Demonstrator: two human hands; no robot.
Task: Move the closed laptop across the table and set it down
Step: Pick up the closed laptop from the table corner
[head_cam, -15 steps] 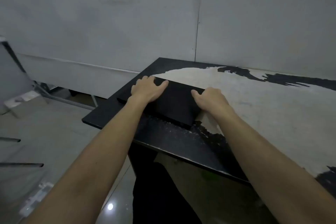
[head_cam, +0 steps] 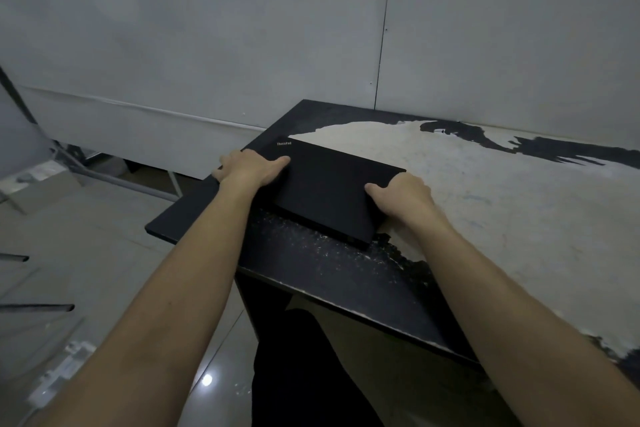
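Observation:
A closed black laptop lies on the worn black table, near its left end. My left hand holds the laptop's left edge, thumb on the lid and fingers curled over the side. Over on the opposite edge, my right hand grips with its thumb on top. Whether the laptop rests flat or is slightly raised cannot be told. A small logo shows at its far left corner.
The table's black coating is peeled to a pale surface over most of its right part. A grey wall stands right behind the table. Left of the table is open floor with metal frame legs and some debris.
Both hands have shifted slightly outward on the laptop's edges, uncovering more of the lid and its logo. The laptop sits in about the same place on the table.

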